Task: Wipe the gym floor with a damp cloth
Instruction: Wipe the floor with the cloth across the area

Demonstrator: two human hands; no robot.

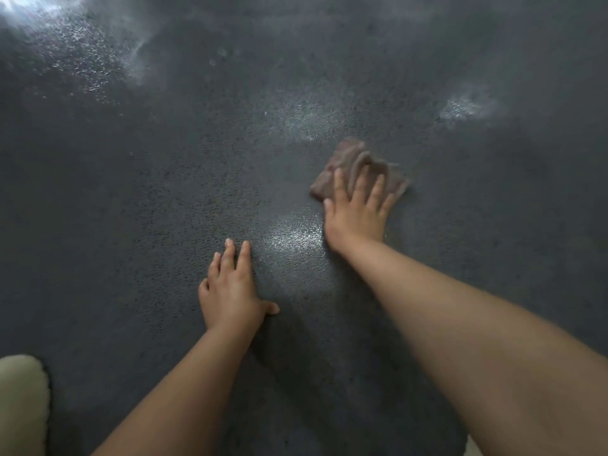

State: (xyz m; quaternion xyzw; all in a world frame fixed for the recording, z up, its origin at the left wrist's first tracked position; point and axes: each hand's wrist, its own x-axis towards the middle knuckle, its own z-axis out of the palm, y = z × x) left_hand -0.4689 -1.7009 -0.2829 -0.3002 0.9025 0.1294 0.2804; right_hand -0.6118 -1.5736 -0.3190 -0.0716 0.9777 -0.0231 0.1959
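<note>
The brownish cloth (358,169) lies bunched on the dark speckled floor (164,192), right of centre and a little far. The right hand (357,213) presses it flat, fingers spread and straight, grip uncurled, likely to push it across. Nearer and to the left, the left hand (230,287) rests flat and empty on the floor, probably propping the person's weight. Wet sheen shows far left.

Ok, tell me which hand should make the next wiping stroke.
Right. The right hand already presses flat on the brownish cloth, while the left hand rests bare on the dark speckled floor, likely bracing.
</note>
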